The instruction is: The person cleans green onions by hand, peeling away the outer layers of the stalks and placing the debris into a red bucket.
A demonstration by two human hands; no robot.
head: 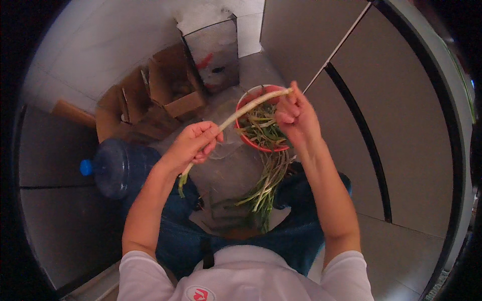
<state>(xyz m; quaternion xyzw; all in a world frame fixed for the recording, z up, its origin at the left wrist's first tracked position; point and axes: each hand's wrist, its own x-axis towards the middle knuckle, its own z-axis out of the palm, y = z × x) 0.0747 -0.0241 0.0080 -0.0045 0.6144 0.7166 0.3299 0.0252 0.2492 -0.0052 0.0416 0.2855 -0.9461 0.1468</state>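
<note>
A long pale stalk, seemingly a green onion (246, 108), stretches slantwise between my two hands. My left hand (197, 143) is closed around its lower part, and a short green end hangs below the fist. At the upper end, the fingers of my right hand (295, 114) pinch the tip. Beneath the right hand stands a red-rimmed bucket (243, 140) with green and dry leaf scraps (261, 126) inside. A bunch of green onions (267, 184) lies between my knees, in front of the bucket; its upper end is partly hidden.
On the left a large clear water bottle with a blue cap (113, 169) lies on its side. Open cardboard boxes (184, 105) stand along the wall, beside a grey-white bin or box (214, 52). Grey cabinet panels (395, 113) rise close on the right.
</note>
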